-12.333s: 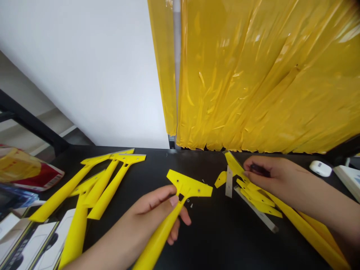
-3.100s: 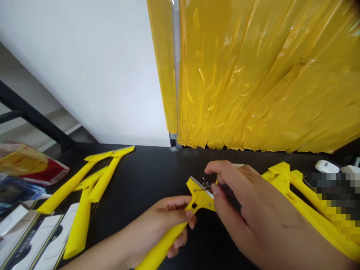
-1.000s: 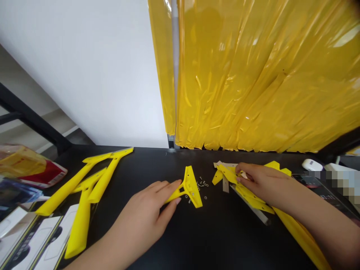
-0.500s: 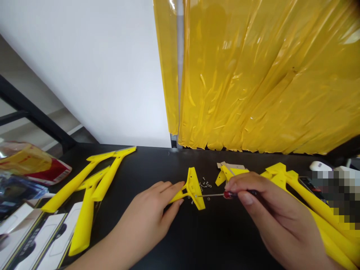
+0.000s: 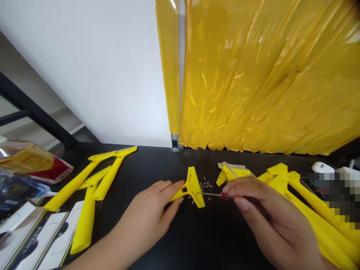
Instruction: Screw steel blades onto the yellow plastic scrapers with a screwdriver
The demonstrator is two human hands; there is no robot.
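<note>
Yellow scraper gripped by the left hand, screwdriver pinched in the right hand: best to press square-on and steadily, clear of the loose screws.

The yellow scraper sits mid-scene, its flared head facing right, its handle running left and mostly hidden. The red-and-dark-handled screwdriver points left, its thin metal shaft reaching that head's near half.

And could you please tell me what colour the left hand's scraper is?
The scraper is bright yellow, seen best in the head view.
</note>
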